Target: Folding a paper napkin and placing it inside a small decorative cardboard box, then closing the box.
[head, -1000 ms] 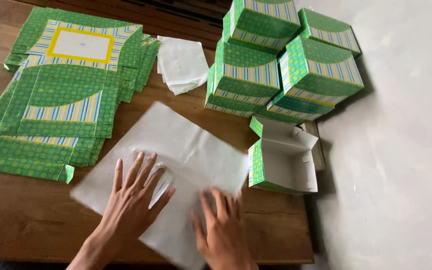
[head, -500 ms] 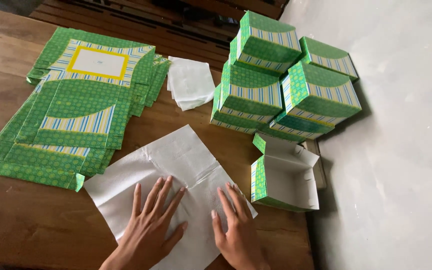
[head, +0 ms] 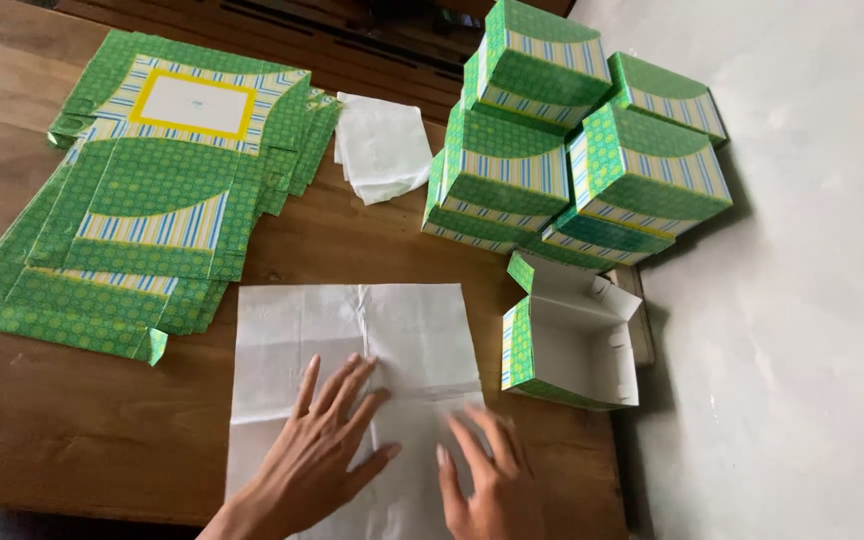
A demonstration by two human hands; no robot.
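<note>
Head view: my fingers (head: pixel 337 385) are spread, flat on the white paper sheet (head: pixel 352 370), left hand (head: pixel 322 450) and right hand (head: pixel 487 480) pressing it down, likely smoothing creases. Sheet lies on the wooden table (head: pixel 52 430), long axis 12 to 6. Open green box (head: pixel 567 345) at 3, flat box blanks (head: pixel 152 210) at 10.

Both hands (head: pixel 402 450) flat on white paper (head: pixel 352 340)

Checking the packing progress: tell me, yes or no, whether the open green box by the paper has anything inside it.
No. The open green box shows only its bare white inside, lying right of the white paper sheet.
</note>
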